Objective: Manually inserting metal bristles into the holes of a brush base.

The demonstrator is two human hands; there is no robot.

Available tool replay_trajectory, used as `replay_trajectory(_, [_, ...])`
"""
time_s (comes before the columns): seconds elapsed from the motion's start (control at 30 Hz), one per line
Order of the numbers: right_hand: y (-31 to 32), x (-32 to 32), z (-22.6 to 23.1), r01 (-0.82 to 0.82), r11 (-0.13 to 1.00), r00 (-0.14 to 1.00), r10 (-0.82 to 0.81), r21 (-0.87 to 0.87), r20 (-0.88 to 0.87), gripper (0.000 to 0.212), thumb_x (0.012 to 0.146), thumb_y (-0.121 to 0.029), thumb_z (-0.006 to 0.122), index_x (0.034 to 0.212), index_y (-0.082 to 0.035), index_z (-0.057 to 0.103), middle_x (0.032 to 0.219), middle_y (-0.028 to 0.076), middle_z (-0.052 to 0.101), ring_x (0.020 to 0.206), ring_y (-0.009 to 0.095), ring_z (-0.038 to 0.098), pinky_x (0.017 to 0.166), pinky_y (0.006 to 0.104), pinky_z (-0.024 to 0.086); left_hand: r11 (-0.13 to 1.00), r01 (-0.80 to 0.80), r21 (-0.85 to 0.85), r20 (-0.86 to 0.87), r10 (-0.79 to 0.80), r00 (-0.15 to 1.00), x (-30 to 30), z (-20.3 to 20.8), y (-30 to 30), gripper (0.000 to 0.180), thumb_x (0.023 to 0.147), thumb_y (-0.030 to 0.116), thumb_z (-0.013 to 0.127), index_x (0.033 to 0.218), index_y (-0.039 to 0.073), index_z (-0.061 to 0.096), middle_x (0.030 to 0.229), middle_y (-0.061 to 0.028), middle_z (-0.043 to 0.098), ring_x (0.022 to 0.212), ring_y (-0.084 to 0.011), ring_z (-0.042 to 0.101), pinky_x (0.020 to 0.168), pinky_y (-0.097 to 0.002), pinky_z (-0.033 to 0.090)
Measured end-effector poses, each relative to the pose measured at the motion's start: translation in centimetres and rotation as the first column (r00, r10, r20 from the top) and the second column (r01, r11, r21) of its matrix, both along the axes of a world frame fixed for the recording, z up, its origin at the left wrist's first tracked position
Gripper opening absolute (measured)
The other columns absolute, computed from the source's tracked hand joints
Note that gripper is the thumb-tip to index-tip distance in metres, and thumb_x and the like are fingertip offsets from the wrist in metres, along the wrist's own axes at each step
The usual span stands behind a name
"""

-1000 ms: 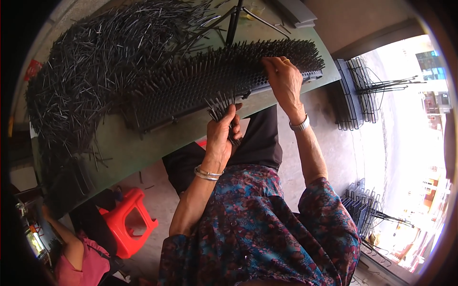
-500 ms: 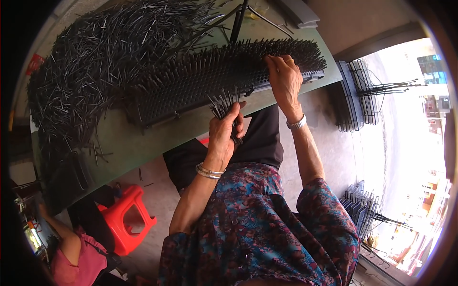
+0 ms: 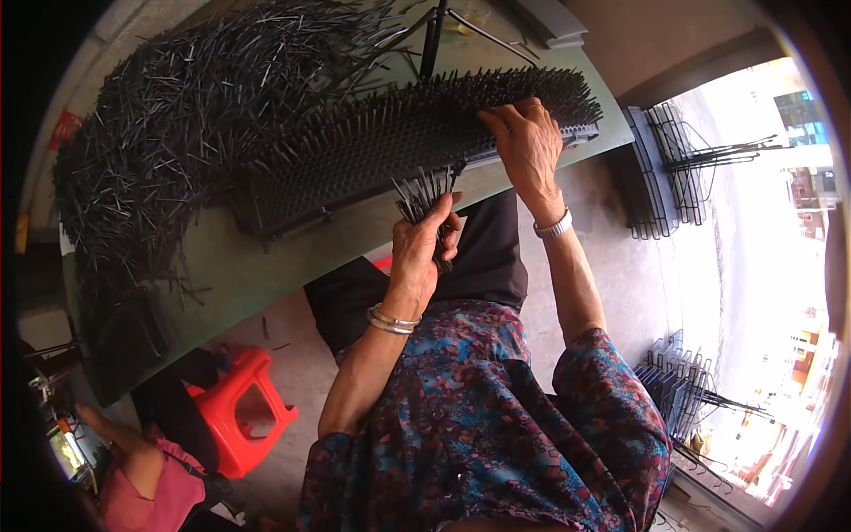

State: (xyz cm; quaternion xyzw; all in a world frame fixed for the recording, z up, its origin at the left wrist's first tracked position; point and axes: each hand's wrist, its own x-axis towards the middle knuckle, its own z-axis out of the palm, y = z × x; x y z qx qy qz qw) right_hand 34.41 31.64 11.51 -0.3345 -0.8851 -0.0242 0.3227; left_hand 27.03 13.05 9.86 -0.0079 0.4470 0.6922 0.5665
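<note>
A long black perforated panel [image 3: 346,177] lies slantwise on the green table [image 3: 257,275]. Thin black strips [image 3: 390,111] stand upright in its holes along the far side and over the right end. My left hand [image 3: 417,253] is closed around a bundle of loose black strips [image 3: 421,197], their ends fanning out just in front of the panel's near edge. Over the right part of the panel, my right hand [image 3: 532,155] has its fingertips bent down together among the strips. Whatever those fingertips hold is hidden.
A big heap of loose black strips [image 3: 195,97] covers the table's left. Behind the panel rises a black stand [image 3: 433,44]. A red stool [image 3: 248,410], a person in pink [image 3: 155,488] and black wire racks [image 3: 656,173] are around the table.
My right hand has shifted slightly left along the panel, fingers still bent down. My left hand keeps its bundle, nearly in the same place.
</note>
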Motion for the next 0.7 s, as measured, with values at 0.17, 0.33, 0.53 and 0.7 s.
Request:
replay_trajectory(0.17, [-3.0, 0.7, 1.7, -0.200, 0.821, 0.973, 0.101, -0.535, -0.208, 0.030, 0.087, -0.032, 0.069, 0.099, -0.004, 0.070, 0.086, 0.014, 0.062, 0.079, 0.032, 0.062, 0.069, 0.0398, 0.049, 0.999, 0.046, 0.020, -0.014, -0.045, 0.999, -0.3, -0.2, -0.5, 0.033, 0.092, 0.031, 0.067, 0.102, -0.001, 0.069, 0.068, 0.0004, 0.057, 0.053, -0.0064, 0.046, 0.044, -0.0218, 0.031])
replay_trajectory(0.33, [-4.0, 2.3, 1.3, -0.380, 0.375, 0.917, 0.273, -0.846, -0.291, 0.020, 0.091, -0.015, 0.063, 0.102, 0.003, 0.065, 0.083, 0.009, 0.066, 0.077, 0.013, 0.064, 0.066, 0.0303, 0.051, 0.989, 0.149, -0.009, -0.052, -0.149, 0.987, -0.2, 0.4, -0.5, 0.034, 0.091, 0.032, 0.068, 0.102, 0.001, 0.069, 0.068, 0.0003, 0.059, 0.053, -0.0064, 0.048, 0.043, -0.0213, 0.031])
replay_trajectory(0.53, [-3.6, 3.9, 1.9, -0.388, 0.130, 0.906, 0.236, -0.912, -0.352, 0.016, 0.095, -0.011, 0.059, 0.097, 0.004, 0.063, 0.079, 0.007, 0.066, 0.072, 0.012, 0.065, 0.067, 0.0256, 0.052, 0.965, 0.263, 0.002, -0.040, -0.263, 0.964, 0.0, -0.1, -0.3, 0.037, 0.093, 0.037, 0.064, 0.106, 0.002, 0.067, 0.082, -0.0070, 0.070, 0.063, -0.0113, 0.063, 0.045, -0.0214, 0.041])
replay_trajectory(0.7, [-4.0, 4.5, 3.7, -0.342, 0.628, 0.896, -0.006, -0.699, -0.444, 0.005, 0.090, -0.003, 0.062, 0.093, 0.001, 0.062, 0.075, 0.008, 0.067, 0.066, 0.013, 0.067, 0.060, 0.0259, 0.051, 0.995, 0.090, -0.052, -0.025, -0.092, 0.995, -1.1, 0.1, 0.1, 0.047, 0.094, 0.048, 0.058, 0.112, 0.005, 0.063, 0.085, -0.0153, 0.071, 0.063, -0.0171, 0.068, 0.045, -0.0259, 0.050])
